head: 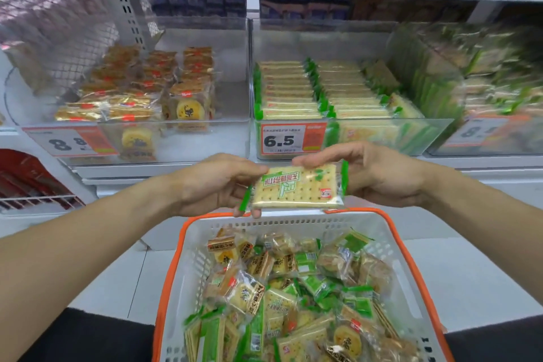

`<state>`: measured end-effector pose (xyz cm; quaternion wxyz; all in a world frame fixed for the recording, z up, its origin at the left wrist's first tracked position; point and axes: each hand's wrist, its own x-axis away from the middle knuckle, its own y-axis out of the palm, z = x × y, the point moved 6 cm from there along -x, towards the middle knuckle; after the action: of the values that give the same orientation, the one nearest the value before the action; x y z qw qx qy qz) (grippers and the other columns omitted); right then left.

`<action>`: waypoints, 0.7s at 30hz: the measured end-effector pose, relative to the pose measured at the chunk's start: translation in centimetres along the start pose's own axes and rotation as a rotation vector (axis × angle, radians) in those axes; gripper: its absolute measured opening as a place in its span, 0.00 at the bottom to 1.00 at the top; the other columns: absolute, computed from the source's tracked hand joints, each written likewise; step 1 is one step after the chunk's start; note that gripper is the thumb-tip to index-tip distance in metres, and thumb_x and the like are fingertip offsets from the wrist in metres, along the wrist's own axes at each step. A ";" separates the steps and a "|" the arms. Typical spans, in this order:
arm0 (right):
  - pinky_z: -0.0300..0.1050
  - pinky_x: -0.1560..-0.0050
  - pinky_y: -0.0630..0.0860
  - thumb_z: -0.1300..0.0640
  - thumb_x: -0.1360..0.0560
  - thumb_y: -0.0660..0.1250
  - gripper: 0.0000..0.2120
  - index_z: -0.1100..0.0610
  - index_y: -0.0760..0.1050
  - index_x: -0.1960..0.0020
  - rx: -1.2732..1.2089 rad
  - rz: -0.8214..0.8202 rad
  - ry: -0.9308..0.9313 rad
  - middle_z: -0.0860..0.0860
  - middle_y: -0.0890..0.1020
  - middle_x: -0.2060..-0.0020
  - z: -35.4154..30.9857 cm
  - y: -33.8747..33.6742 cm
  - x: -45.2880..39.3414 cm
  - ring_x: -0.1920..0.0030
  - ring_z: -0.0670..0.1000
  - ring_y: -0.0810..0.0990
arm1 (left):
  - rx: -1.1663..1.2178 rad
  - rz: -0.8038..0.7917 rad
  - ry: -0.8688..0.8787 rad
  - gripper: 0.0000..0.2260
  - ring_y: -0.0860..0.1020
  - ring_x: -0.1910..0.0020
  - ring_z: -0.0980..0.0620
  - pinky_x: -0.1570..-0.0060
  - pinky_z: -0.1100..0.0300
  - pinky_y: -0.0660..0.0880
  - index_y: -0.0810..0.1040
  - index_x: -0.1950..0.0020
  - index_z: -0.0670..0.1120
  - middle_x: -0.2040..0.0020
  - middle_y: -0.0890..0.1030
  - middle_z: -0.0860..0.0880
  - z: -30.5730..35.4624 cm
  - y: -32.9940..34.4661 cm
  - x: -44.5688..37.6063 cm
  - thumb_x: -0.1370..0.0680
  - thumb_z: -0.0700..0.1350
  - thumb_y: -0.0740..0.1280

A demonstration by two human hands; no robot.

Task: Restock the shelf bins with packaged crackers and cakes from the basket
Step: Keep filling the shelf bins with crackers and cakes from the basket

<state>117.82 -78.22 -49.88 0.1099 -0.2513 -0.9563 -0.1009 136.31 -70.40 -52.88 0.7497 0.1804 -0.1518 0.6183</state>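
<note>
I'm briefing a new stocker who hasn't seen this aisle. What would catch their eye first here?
First, the green-trimmed clear packet of pale square crackers at centre, held between the left hand and right hand. Below it sits the white plastic basket with an orange rim, heaped with mixed snack packets. Behind, a clear shelf bin of matching crackers carries a 6.5 price tag.

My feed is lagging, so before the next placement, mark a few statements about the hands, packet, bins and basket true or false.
1. Both hands, left hand and right hand, hold one cracker packet. True.
2. The packet is already inside a bin. False: it is held above the basket, in front of the shelf.
3. The bin tagged 6.5 holds green-wrapped crackers. True.
4. The basket is empty. False: it holds many mixed packets.
</note>
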 end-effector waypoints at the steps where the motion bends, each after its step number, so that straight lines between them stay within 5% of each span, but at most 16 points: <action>1: 0.50 0.41 0.81 0.86 0.29 0.54 0.31 0.60 0.85 0.46 -0.019 0.008 -0.003 0.58 0.81 0.37 -0.7 -0.3 0.2 0.38 0.58 0.81 | 0.019 0.002 0.035 0.19 0.81 0.66 0.46 0.63 0.55 0.75 0.78 0.39 0.36 0.49 0.84 0.37 0.5 0.3 0.3 0.23 0.48 0.65; 5: 0.49 0.49 0.84 0.82 0.28 0.50 0.25 0.64 0.82 0.51 -0.028 0.239 -0.070 0.59 0.85 0.44 -2.7 -2.0 0.5 0.47 0.59 0.86 | 0.015 0.044 0.173 0.09 0.81 0.69 0.49 0.70 0.60 0.78 0.81 0.54 0.41 0.58 0.84 0.41 2.0 0.9 1.3 0.25 0.45 0.66; 8: 0.54 0.53 0.83 0.75 0.22 0.56 0.14 0.62 0.77 0.53 -0.032 0.428 -0.138 0.60 0.85 0.52 -3.4 -3.3 0.6 0.53 0.59 0.86 | -0.018 0.087 0.223 0.07 0.81 0.68 0.50 0.69 0.62 0.78 0.79 0.56 0.41 0.60 0.84 0.42 2.3 0.7 1.4 0.25 0.44 0.66; 10: 0.52 0.54 0.82 0.64 0.20 0.65 0.03 0.60 0.77 0.48 0.090 0.403 -0.097 0.58 0.85 0.50 -3.6 -3.2 0.6 0.53 0.58 0.85 | -0.011 0.106 0.233 0.06 0.82 0.63 0.49 0.66 0.61 0.79 0.79 0.55 0.41 0.57 0.84 0.41 2.2 0.6 1.3 0.24 0.44 0.69; 13: 0.50 0.51 0.83 0.50 0.29 0.74 0.24 0.53 0.73 0.35 0.397 0.265 0.064 0.55 0.84 0.45 -3.1 -2.6 1.1 0.48 0.55 0.85 | 0.076 0.108 0.256 0.03 0.83 0.61 0.46 0.64 0.58 0.81 0.80 0.59 0.43 0.54 0.84 0.38 2.5 0.5 1.3 0.27 0.42 0.72; 15: 0.55 0.48 0.83 0.53 0.32 0.76 0.33 0.51 0.68 0.31 0.371 0.216 0.054 0.55 0.83 0.43 -3.0 -1.7 1.3 0.47 0.57 0.85 | 0.089 0.092 0.257 0.05 0.83 0.61 0.44 0.64 0.58 0.81 0.78 0.58 0.42 0.54 0.84 0.36 2.6 0.7 1.3 0.31 0.40 0.72; 18: 0.57 0.51 0.84 0.65 0.33 0.76 0.35 0.55 0.66 0.30 0.182 0.290 -0.091 0.58 0.85 0.48 -3.3 -0.8 1.1 0.51 0.59 0.86 | 0.062 0.025 0.257 0.18 0.84 0.56 0.41 0.58 0.53 0.82 0.72 0.50 0.40 0.50 0.83 0.33 2.5 1.3 1.5 0.35 0.40 0.75; 21: 0.50 0.60 0.83 0.64 0.38 0.77 0.33 0.57 0.69 0.36 0.123 0.349 -0.207 0.57 0.86 0.56 -3.9 -0.2 0.9 0.57 0.56 0.85 | 0.009 -0.070 0.214 0.29 0.82 0.47 0.34 0.40 0.42 0.78 0.68 0.39 0.36 0.45 0.82 0.31 2.2 2.3 1.5 0.35 0.39 0.75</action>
<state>117.55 -78.96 -45.97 0.0419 -0.4150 -0.9089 0.0048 134.29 -69.68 -50.08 0.7820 0.1219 -0.0615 0.6082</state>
